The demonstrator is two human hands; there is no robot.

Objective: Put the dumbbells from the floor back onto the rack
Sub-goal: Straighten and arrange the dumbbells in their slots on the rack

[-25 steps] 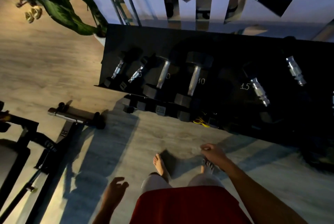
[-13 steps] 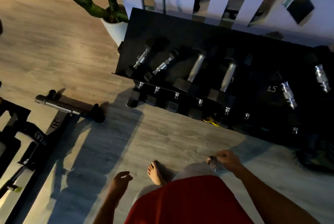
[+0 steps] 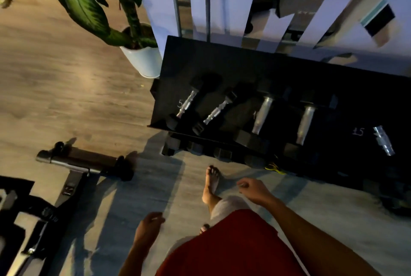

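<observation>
Black rack (image 3: 222,62): is standing against the white wall on the wood-look floor (image 3: 66,97), its upper tier sloping down toward the person.
Upper tier: five chrome handles are showing in a row. The leftmost dumbbell (image 3: 188,104), chalked "5", is lying just beside a second dumbbell (image 3: 219,110). A third dumbbell (image 3: 262,115) and a fourth dumbbell (image 3: 304,124), both larger, are lying to their right. A fifth dumbbell (image 3: 383,143) is resting well apart, next to a chalked "15".
Lower tier: dark dumbbell heads (image 3: 220,152) are poking out along the front edge, too dim to count.
Left hand (image 3: 149,226): is hanging beside the red shirt (image 3: 222,249), fingers loosely curled, holding nothing.
Right hand (image 3: 253,191): is hovering over the floor near the rack's front edge, fingers loosely bent inward, gripping nothing that shows.
Bare foot (image 3: 211,184): is resting on the floor between the hands, toes pointing at the rack.
Plant (image 3: 89,4): is leaning out of a white pot (image 3: 142,60) just beside the rack's left end.
Bench frame (image 3: 82,162): is lying on the floor, left of the rack.
</observation>
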